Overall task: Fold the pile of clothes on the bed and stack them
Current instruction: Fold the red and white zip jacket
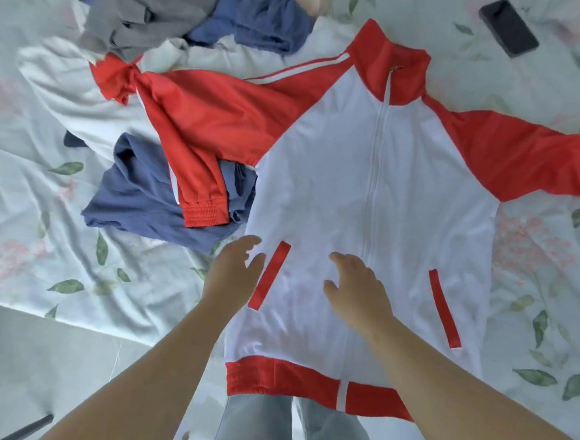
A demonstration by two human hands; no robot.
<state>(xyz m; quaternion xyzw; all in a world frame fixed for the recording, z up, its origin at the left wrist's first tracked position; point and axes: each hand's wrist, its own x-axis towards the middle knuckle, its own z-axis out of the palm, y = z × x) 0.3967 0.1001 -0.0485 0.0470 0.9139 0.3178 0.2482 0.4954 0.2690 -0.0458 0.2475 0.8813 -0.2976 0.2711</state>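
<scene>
The white and red jacket [382,179] lies zipped and face up on the bed [23,204] with its hem at the near edge, probably spread flat for smoothing before folding. The left hand [237,271] is at its side edge and the right hand [355,291] over its front, both loose-fingered and grasping nothing. The unfolded pile [151,20] waits beyond the jacket.

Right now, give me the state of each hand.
Left hand: open, spread at the jacket edge, holding nothing.
Right hand: open over the jacket's white front, holding nothing.
</scene>
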